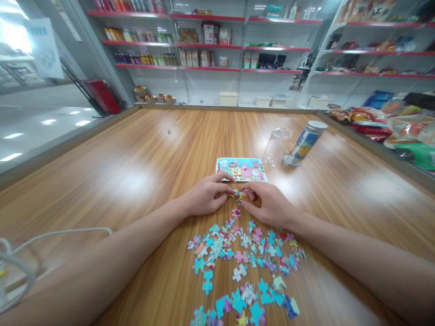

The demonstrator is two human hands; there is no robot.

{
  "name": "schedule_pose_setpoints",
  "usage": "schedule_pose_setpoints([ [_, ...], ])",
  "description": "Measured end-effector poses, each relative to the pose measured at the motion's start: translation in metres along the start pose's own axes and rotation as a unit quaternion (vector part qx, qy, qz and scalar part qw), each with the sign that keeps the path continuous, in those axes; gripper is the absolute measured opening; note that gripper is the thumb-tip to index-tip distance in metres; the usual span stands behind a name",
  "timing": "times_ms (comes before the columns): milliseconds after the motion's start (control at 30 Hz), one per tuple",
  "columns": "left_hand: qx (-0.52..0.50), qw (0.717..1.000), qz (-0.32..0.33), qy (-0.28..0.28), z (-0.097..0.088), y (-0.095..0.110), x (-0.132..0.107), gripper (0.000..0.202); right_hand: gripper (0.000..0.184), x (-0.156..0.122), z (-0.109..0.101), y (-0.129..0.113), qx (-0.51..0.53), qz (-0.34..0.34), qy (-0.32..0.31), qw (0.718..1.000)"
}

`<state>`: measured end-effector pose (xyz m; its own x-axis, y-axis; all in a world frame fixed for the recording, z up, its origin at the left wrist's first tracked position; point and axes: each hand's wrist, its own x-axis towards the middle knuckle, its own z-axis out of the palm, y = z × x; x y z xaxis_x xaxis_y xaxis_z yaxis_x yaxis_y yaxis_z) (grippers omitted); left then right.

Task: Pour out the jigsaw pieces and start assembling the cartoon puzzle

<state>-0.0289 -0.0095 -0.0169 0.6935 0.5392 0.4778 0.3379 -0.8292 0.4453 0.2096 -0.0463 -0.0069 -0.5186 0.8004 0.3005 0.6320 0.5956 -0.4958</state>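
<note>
A small cluster of yellow and pink jigsaw puzzle pieces [239, 195] lies on the wooden table between my hands. My left hand [209, 194] comes from the left, its fingers bent and their tips on the cluster's left edge. From the other side my right hand [268, 203] closes thumb and index finger around the right edge. The fingers partly hide the cluster. Just beyond it lies the colourful picture card [242, 170] with cartoon figures. A single pink piece [236, 213] sits just below, and many loose puzzle pieces [220, 244] are scattered closer to me.
A clear plastic jar [277, 145] and a blue can [309, 140] stand at the back right, a round metal lid [291, 160] beside them. A white cable [64, 232] crosses the left side. Packaged snacks [370, 122] lie past the right edge; stocked shelves [210, 45] stand behind.
</note>
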Motion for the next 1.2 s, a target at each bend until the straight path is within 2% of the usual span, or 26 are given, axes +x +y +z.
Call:
schedule_pose_setpoints([
  [100,0.008,1.0,-0.004,-0.005,-0.001,0.0006,-0.0011,0.027,0.032,-0.0004,-0.0001,-0.0008,0.012,0.017,0.002,1.0],
  [267,0.011,1.0,-0.008,-0.008,-0.0004,0.0007,-0.0016,0.026,0.031,-0.0007,0.0,-0.0018,0.013,0.024,0.007,1.0],
  [667,-0.006,1.0,0.004,-0.005,-0.0002,0.0015,0.0007,0.029,0.039,0.001,0.001,-0.0033,-0.032,0.036,0.015,0.999],
  [1067,0.014,1.0,0.001,-0.009,0.0009,-0.0029,-0.0009,0.027,0.04,0.0001,0.0008,-0.0067,-0.067,0.05,0.035,0.996],
  [1200,0.015,1.0,0.0,-0.009,0.0007,-0.0019,-0.0006,0.028,0.034,-0.0004,0.0007,-0.0059,-0.059,0.05,0.039,0.996],
])
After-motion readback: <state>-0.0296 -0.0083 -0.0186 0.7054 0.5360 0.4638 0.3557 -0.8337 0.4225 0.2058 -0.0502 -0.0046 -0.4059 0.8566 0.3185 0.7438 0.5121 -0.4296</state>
